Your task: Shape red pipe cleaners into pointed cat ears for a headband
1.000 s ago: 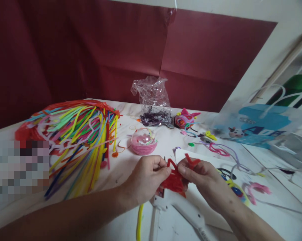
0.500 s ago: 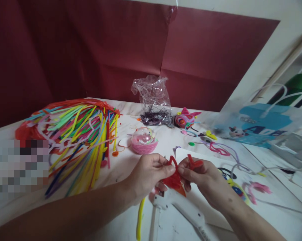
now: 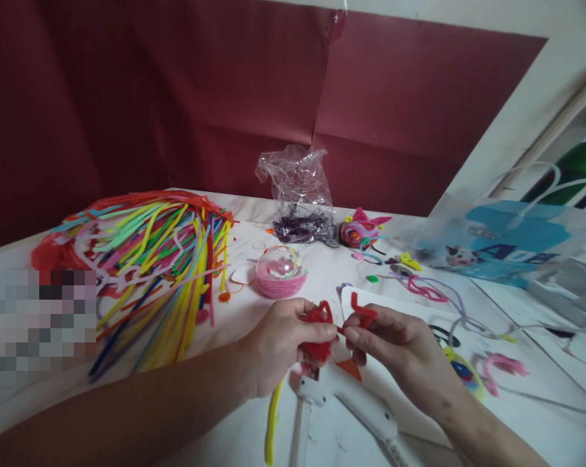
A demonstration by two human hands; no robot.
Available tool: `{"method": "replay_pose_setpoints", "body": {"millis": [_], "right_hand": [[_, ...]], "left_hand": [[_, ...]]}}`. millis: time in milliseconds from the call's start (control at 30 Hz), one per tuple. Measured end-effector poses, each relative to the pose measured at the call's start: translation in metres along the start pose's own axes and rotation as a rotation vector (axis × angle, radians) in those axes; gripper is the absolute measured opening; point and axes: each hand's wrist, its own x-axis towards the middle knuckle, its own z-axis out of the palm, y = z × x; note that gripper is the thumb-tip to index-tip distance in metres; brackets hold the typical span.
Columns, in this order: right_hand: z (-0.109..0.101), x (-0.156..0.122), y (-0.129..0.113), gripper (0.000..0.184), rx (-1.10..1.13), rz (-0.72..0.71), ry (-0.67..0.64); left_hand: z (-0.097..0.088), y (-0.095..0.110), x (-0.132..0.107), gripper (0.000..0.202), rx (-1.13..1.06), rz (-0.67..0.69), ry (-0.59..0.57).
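My left hand (image 3: 283,344) is closed around a red pipe-cleaner piece (image 3: 317,332), gripping its bunched part. My right hand (image 3: 395,353) pinches the loose bent end of the same red piece, just to the right, with the thumb pressed against the fingers. Both hands hover above a white glue gun (image 3: 351,402) with an orange tip that lies on the white table (image 3: 254,318). A white paper sheet (image 3: 400,305) lies under and behind my right hand.
A big bundle of coloured pipe cleaners (image 3: 152,259) covers the table's left. Behind my hands sit a pink-based clear ball (image 3: 279,272), a plastic bag (image 3: 297,194), a pink craft figure (image 3: 361,232) and a blue shopping bag (image 3: 507,246). Bent pipe-cleaner scraps (image 3: 429,288) lie at right.
The red piece has been drawn up and bunched into my left hand. My right hand's end now stands more upright. The glue gun's orange tip has come into view below.
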Motion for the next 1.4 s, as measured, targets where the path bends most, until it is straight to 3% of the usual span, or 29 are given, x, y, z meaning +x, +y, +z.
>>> {"method": "replay_pose_setpoints", "body": {"millis": [133,233,433,633,833,933,1200,1400], "right_hand": [[0.001,-0.002,0.001,0.018,-0.021,-0.040,0.026],[0.003,-0.004,-0.001,0.015,-0.043,-0.059,0.000],[0.004,-0.007,-0.006,0.010,-0.184,-0.124,-0.113],[0.004,-0.007,-0.002,0.016,-0.445,-0.331,-0.146],[0.004,-0.008,-0.004,0.013,-0.436,-0.421,-0.053],[0.002,-0.007,-0.005,0.013,-0.397,-0.396,-0.059],[0.001,-0.004,0.002,0.021,-0.182,-0.080,-0.004],[0.003,-0.003,0.008,0.024,-0.091,-0.036,0.018]], "left_hand": [[-0.001,0.000,0.001,0.021,-0.116,-0.002,-0.044],[0.000,0.000,0.001,0.016,-0.133,0.053,0.009],[0.004,0.001,0.000,0.011,-0.052,0.127,0.108],[0.008,0.002,-0.001,0.008,0.157,0.084,0.184],[0.004,-0.003,-0.003,0.004,0.336,0.039,0.042],[0.005,-0.003,-0.005,0.003,0.369,0.054,-0.017],[0.003,-0.004,-0.005,0.014,0.414,0.098,-0.061],[0.003,-0.007,-0.005,0.016,0.497,0.172,-0.065]]}}
